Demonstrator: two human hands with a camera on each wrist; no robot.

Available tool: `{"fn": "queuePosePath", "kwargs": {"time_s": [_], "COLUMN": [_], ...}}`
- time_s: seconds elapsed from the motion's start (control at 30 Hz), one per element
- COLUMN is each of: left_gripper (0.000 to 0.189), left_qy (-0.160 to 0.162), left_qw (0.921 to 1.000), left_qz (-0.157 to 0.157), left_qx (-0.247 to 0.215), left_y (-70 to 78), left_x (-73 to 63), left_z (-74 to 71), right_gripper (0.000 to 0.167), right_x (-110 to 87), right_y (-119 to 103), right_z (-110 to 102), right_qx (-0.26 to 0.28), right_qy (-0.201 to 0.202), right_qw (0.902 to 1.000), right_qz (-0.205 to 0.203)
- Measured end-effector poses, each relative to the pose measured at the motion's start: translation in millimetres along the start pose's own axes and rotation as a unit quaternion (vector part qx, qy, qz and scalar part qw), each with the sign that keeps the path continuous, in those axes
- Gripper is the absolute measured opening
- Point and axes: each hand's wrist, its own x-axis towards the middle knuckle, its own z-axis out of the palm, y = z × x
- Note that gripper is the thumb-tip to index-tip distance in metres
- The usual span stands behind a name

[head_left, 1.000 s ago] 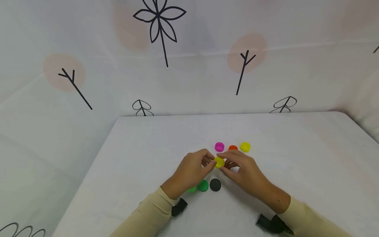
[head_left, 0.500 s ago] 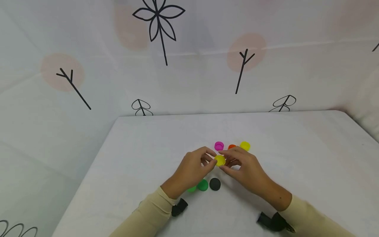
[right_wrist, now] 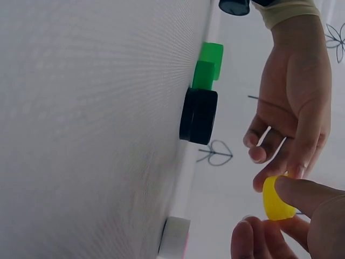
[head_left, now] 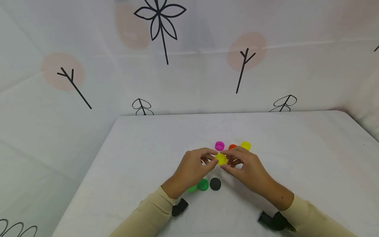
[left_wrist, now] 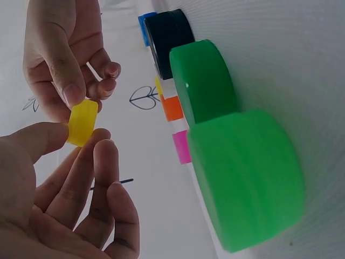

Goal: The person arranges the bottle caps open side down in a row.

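A yellow bottle cap (head_left: 220,159) is held up off the table between both hands. My left hand (head_left: 193,168) pinches one side of it with thumb and fingers. From the other side my right hand (head_left: 247,169) pinches it too. In the left wrist view the cap (left_wrist: 83,123) sits edge-on between the fingertips. Nearer the body, a black cap (head_left: 215,184), a dark green cap (head_left: 203,185) and a light green cap (head_left: 192,188), partly behind the left wrist, stand in a row. Beyond the hands lie a pink cap (head_left: 219,145), an orange cap (head_left: 232,146) and another yellow cap (head_left: 245,145).
A white-covered table (head_left: 148,148) holds everything, with a patterned cloth (head_left: 201,82) behind it. The left wrist view shows a blue piece (left_wrist: 144,29) behind the black cap. A whitish piece with a pink edge (right_wrist: 174,237) appears low in the right wrist view.
Both hands keep hold of the yellow cap, which has shifted slightly right and up and tilted a little. The caps on the table stay where they were.
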Motion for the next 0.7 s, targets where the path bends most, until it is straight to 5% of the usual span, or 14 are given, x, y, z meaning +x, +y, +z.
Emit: {"fn": "queuePosePath", "kwargs": {"time_s": [0.7], "left_gripper": [0.03], "left_qy": [-0.007], "left_qw": [0.9999], "left_qz": [0.014], "left_qx": [-0.001], "left_y": [2.7], "left_x": [1.9], "left_z": [-1.9], "right_gripper": [0.04], "right_x": [3.5], "right_y": [-2.1], "right_z": [-3.7], "right_qx": [0.039], "right_qy": [-0.058], "right_qw": [0.995], "right_qz": [0.072]}}
